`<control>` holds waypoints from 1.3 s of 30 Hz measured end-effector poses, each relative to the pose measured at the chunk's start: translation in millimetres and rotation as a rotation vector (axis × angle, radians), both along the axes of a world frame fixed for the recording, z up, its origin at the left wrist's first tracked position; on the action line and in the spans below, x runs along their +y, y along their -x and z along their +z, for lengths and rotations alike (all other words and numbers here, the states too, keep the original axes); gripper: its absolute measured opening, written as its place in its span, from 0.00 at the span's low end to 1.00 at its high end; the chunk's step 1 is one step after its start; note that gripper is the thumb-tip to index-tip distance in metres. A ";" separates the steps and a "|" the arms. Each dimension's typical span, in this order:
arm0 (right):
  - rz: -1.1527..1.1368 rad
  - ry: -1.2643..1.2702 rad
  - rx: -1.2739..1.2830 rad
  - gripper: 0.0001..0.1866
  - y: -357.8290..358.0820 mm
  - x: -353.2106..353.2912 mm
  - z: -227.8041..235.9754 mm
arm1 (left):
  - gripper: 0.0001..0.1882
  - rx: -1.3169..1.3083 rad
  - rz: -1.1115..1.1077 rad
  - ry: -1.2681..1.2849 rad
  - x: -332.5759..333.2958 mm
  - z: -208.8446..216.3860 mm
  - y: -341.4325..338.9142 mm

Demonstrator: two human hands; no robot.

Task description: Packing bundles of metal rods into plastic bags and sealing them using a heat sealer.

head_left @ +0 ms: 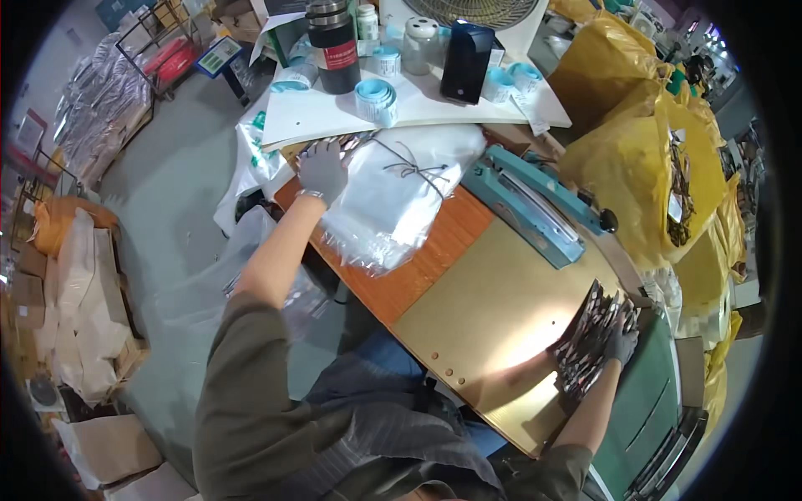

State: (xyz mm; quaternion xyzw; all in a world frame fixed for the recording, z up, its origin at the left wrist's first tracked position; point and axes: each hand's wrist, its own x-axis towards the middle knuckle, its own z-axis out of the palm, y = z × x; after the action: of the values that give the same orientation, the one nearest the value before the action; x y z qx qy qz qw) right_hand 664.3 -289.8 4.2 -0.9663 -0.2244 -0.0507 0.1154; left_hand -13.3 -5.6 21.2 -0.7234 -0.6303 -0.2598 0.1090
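My left hand (322,173), in a grey glove, reaches to the far left of the table, just under the white shelf's edge. Its fingers look stretched out over some dark, thin pieces (357,140), and its side lies against a stack of clear plastic bags (399,188) with a dark tie across it. At the near right, my right hand (621,341), gloved too, is closed around the edge of a bundle of dark, shiny strips (587,338). These strips lie on the tan board (484,309); their exact kind is unclear.
A teal bag sealer (535,209) stands behind the board. The white shelf (326,117) carries a dark flask (334,50), a phone (466,63), a jar (420,46) and label rolls (376,102). Yellow sacks (626,159) crowd the right; a green surface (639,409) adjoins the table.
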 end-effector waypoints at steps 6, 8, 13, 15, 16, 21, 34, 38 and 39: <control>0.114 0.155 0.178 0.56 35.3 -14.2 17.7 | 0.14 0.333 -0.016 0.120 18.4 1.2 3.6; 0.225 -0.093 -0.006 0.53 28.7 -33.6 9.4 | 0.12 0.358 -0.027 0.037 10.4 7.1 7.7; 0.177 0.068 0.049 0.45 41.7 -49.7 -1.7 | 0.12 0.232 -0.174 0.149 -23.4 8.2 -19.8; 0.176 -0.068 -0.080 0.44 62.2 -59.9 16.2 | 0.12 -0.150 -0.399 0.448 -64.1 24.5 -55.3; 0.199 -0.319 -0.010 0.46 16.8 -89.1 -6.0 | 0.12 -0.484 -0.583 0.731 -82.2 32.0 -83.1; -0.152 -0.211 0.116 0.26 106.1 -0.3 24.9 | 0.12 -1.045 -0.593 1.101 -151.2 42.4 -173.2; -0.314 -0.464 0.458 0.37 61.3 -36.1 10.0 | 0.39 -0.334 -0.796 0.553 -179.4 -22.7 -428.8; -0.229 -0.708 0.334 0.18 74.5 -0.7 -25.1 | 0.41 -0.319 -0.768 0.516 -188.3 -30.9 -443.3; -0.178 -0.681 0.335 0.17 106.7 13.9 -21.1 | 0.41 -0.367 -0.727 0.499 -185.9 -38.0 -437.9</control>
State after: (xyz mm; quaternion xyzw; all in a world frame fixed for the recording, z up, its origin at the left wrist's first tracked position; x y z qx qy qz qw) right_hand 557.6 -275.9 -16.9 -0.8833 -0.0879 0.0265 0.4597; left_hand 424.6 -191.5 -16.8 -0.8434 -0.3883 -0.2450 -0.2792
